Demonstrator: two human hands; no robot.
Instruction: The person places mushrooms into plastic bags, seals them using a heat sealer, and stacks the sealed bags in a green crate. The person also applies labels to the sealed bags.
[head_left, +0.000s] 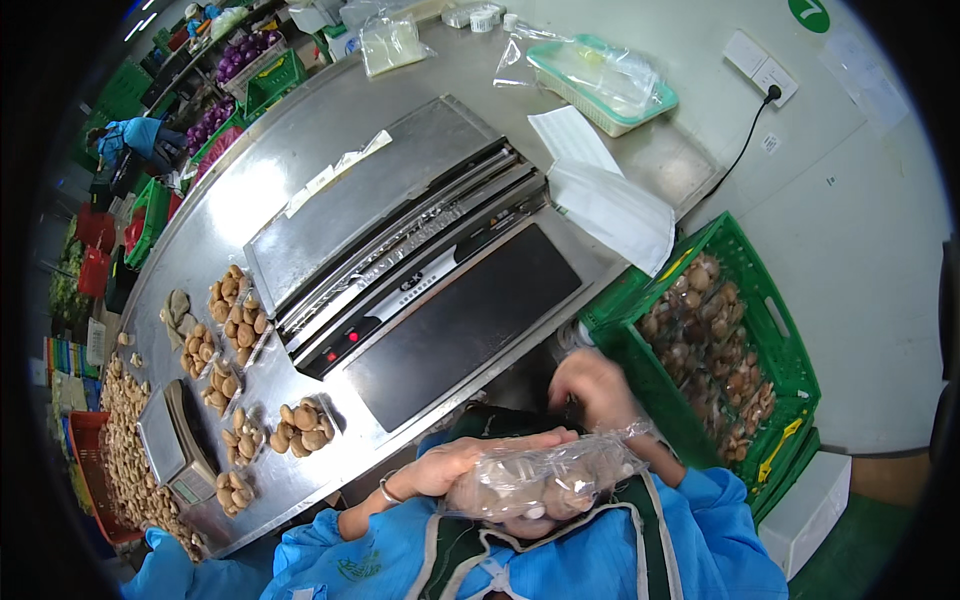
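Observation:
A pack of brown mushrooms (540, 491) wrapped in clear film is close against my chest. My left hand (461, 459) holds it from the far side, its fingers stretched along the top edge. My right hand (592, 386) is blurred, just beyond the pack and beside the green crate. Its fingers look curled, but whether they hold anything is unclear. Ahead lies a film-wrapping machine (412, 277) with a black heating plate (465, 322) and a film roll partly visible in its slot.
Trays of mushrooms (304, 427) stand at left on the steel table (349, 427), near a scale (169, 435) and loose mushrooms (127, 442). Right, a green crate (780, 360) holds wrapped packs. A turquoise basket (607, 112) stands behind. Another person's blue sleeve (172, 570) shows lower left.

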